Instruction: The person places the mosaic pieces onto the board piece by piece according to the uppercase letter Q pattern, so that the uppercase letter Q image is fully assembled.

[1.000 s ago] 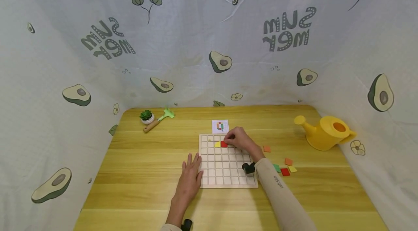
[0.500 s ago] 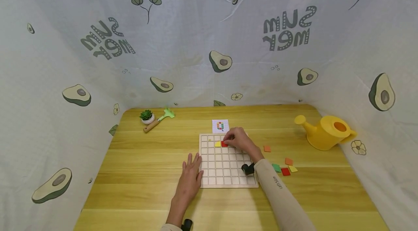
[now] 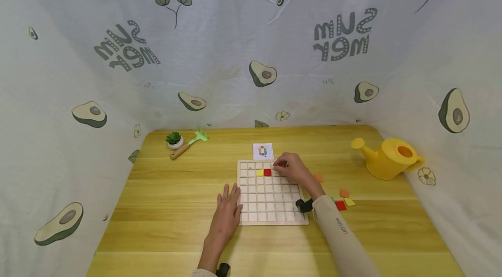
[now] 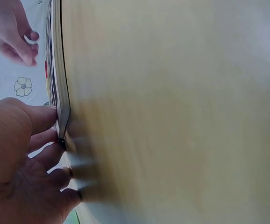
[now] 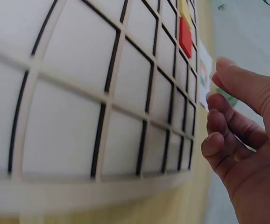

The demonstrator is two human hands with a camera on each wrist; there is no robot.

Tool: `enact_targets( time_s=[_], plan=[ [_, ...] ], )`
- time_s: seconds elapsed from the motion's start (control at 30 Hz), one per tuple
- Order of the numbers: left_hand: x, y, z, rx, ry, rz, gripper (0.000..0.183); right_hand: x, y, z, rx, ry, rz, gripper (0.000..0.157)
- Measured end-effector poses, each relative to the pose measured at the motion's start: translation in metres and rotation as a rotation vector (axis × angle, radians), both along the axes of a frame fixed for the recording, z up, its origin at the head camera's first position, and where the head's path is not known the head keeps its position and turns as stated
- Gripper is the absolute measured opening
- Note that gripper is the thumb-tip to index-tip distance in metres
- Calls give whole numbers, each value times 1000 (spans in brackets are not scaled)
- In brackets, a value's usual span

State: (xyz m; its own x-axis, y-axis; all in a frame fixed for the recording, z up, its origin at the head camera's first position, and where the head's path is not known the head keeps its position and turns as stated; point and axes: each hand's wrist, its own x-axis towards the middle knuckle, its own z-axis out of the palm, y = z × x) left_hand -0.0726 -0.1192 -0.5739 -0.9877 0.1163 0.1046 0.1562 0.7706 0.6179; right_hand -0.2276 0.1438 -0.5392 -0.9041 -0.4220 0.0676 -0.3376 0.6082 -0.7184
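Observation:
A wooden grid board [image 3: 270, 196] lies in the middle of the table. In its second row from the back, a red square tile [image 3: 267, 172] sits in a cell beside a yellow tile [image 3: 260, 173] with a curved edge. My right hand [image 3: 292, 168] hovers just right of the red tile, holding nothing; the right wrist view shows its fingers [image 5: 214, 144] loosely bent and the thumb apart from them. Along the board's left edge rests my left hand [image 3: 226, 214], fingers extended. In the left wrist view its thumb [image 4: 44, 116] touches the board's side [image 4: 62, 93].
Behind the board lies a card [image 3: 262, 151] with a coloured tile pattern. Loose tiles, including an orange one [image 3: 344, 193] and a red one [image 3: 340, 205], lie to the right. A yellow watering can [image 3: 388, 161] stands back right; a potted succulent [image 3: 174, 140] and hand rake [image 3: 180, 151] back left.
My right hand has let go of the red tile and moved slightly right, leaving the tile in its cell. The left hand stays at the board's edge.

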Motion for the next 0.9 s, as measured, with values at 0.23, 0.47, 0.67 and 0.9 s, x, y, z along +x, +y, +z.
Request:
enact_targets(
  time_s=[0.23,0.47,0.67,0.9],
  plan=[
    [0,-1,0,8,-19,-7,54,17,41,12,-2,58,-17,10],
    [-1,-1,0,1,-29,-8,54,38,84,20,18,63,-45,8],
    [0,-3,1,15,-32,-7,55,54,116,21,40,88,-63,7],
    [-2,-2,0,23,-35,-6,54,70,154,17,77,122,-109,4]
  ],
)
